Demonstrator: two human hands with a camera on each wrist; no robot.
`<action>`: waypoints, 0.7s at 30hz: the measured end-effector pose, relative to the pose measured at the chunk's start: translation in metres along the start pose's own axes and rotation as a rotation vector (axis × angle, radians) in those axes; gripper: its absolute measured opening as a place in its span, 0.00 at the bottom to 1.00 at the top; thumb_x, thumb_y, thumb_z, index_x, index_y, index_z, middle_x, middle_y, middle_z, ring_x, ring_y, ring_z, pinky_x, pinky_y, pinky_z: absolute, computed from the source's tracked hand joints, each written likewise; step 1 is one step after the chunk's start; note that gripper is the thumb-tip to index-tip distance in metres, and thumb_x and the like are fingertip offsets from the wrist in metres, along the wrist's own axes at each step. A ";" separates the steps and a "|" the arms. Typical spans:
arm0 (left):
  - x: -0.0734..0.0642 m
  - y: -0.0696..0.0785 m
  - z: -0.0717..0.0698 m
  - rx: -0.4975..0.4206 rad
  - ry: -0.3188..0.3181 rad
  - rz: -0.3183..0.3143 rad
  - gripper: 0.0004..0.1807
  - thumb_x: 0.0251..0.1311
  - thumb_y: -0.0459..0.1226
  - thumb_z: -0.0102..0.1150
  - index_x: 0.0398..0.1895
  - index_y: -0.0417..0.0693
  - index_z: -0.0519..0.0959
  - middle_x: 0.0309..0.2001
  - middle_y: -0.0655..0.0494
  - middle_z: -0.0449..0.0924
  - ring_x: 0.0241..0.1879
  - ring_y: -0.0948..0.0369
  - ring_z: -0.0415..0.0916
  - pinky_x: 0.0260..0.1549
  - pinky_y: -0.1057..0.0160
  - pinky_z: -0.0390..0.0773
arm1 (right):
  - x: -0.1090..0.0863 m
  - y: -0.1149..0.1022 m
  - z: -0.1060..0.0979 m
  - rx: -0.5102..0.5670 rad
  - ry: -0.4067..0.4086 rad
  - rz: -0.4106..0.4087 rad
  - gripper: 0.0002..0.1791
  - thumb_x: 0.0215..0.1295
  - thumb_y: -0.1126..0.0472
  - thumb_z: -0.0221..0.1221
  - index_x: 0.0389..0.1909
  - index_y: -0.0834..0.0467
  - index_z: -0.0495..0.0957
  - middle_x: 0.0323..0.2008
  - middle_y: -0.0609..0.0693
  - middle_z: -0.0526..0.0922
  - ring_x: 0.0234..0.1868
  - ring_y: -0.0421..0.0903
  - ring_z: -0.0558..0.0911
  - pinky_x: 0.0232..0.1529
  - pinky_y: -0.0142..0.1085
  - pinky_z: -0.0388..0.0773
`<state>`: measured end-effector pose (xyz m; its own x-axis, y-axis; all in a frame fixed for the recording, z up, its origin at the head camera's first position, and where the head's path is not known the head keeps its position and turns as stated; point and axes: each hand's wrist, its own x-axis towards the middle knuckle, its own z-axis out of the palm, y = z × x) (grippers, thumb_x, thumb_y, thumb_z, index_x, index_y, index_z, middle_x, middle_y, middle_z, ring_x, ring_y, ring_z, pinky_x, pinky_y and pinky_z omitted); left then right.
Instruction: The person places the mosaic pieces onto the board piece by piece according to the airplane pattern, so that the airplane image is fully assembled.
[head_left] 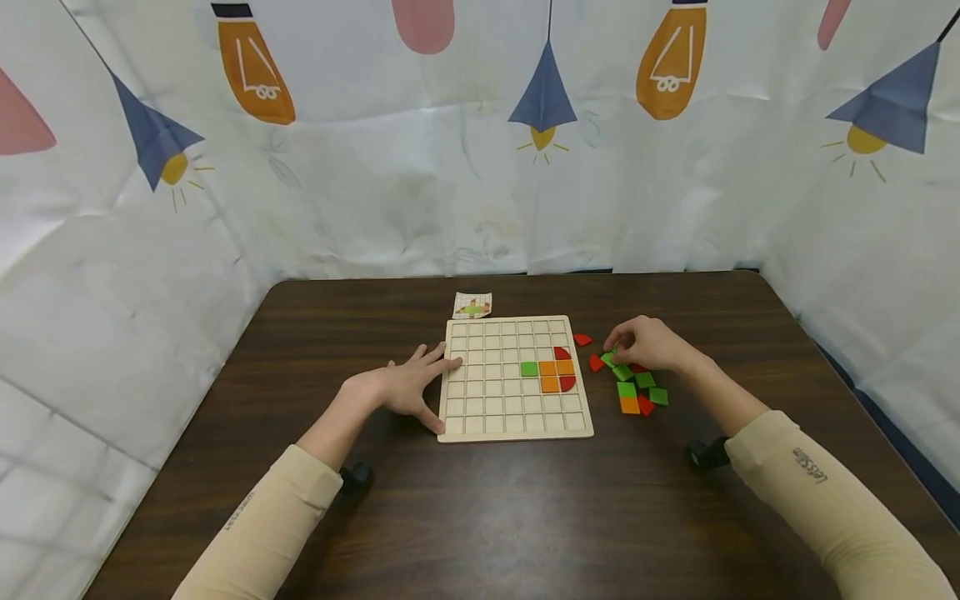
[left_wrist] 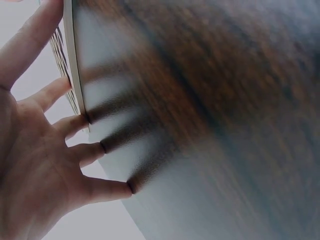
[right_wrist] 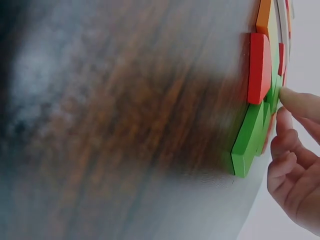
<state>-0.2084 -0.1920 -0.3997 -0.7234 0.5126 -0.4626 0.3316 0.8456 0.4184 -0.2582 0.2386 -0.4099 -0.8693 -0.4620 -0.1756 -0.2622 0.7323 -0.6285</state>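
Note:
A pale wooden grid board (head_left: 487, 408) lies on the table, holding one green square tile (head_left: 529, 369), three orange square tiles (head_left: 550, 384) and two red rounded tiles (head_left: 567, 383) toward its right side. My left hand (head_left: 408, 385) rests at the board's left edge with fingers spread, thumb by the near corner; the left wrist view shows fingertips against the edge and tabletop. To the right of the board, my right hand (head_left: 651, 343) has thumb and forefinger pinching a green tile (head_left: 609, 360) in the loose pile. Its other fingers curl in, and the hand partly covers a red piece.
Several loose green tiles (head_left: 658, 396), an orange tile (head_left: 630, 405) and red rounded pieces (head_left: 582, 340) lie right of the board. Behind the board's far left corner is a small picture card (head_left: 472, 306). A patterned white curtain (head_left: 360, 200) encloses the dark table (head_left: 510, 517).

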 end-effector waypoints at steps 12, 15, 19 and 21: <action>0.000 -0.002 0.003 -0.003 0.004 -0.004 0.64 0.51 0.56 0.79 0.85 0.55 0.47 0.83 0.45 0.26 0.79 0.40 0.23 0.63 0.20 0.35 | 0.005 0.004 0.006 -0.071 0.068 -0.005 0.10 0.69 0.61 0.67 0.43 0.64 0.85 0.29 0.48 0.84 0.26 0.44 0.78 0.32 0.40 0.77; 0.001 -0.002 0.003 -0.003 0.003 -0.004 0.64 0.52 0.56 0.78 0.85 0.56 0.47 0.83 0.45 0.26 0.79 0.41 0.23 0.64 0.20 0.35 | 0.004 0.004 0.003 -0.067 0.053 -0.009 0.09 0.67 0.63 0.67 0.43 0.65 0.85 0.27 0.47 0.82 0.25 0.44 0.77 0.31 0.40 0.75; 0.001 -0.001 0.002 0.000 0.003 -0.006 0.64 0.52 0.56 0.78 0.85 0.56 0.47 0.83 0.46 0.26 0.79 0.41 0.23 0.64 0.21 0.35 | 0.003 0.006 0.001 -0.069 0.021 -0.019 0.10 0.65 0.66 0.68 0.44 0.66 0.85 0.26 0.47 0.80 0.25 0.44 0.75 0.31 0.39 0.74; 0.000 0.000 0.001 0.005 0.007 -0.009 0.64 0.52 0.56 0.78 0.85 0.56 0.47 0.83 0.46 0.26 0.79 0.41 0.23 0.64 0.21 0.35 | 0.004 0.006 0.000 -0.082 0.019 -0.020 0.10 0.64 0.66 0.69 0.44 0.66 0.85 0.28 0.48 0.81 0.27 0.45 0.76 0.32 0.39 0.75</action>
<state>-0.2080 -0.1919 -0.4006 -0.7304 0.5041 -0.4609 0.3282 0.8508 0.4104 -0.2634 0.2408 -0.4144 -0.8711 -0.4680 -0.1492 -0.3122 0.7620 -0.5674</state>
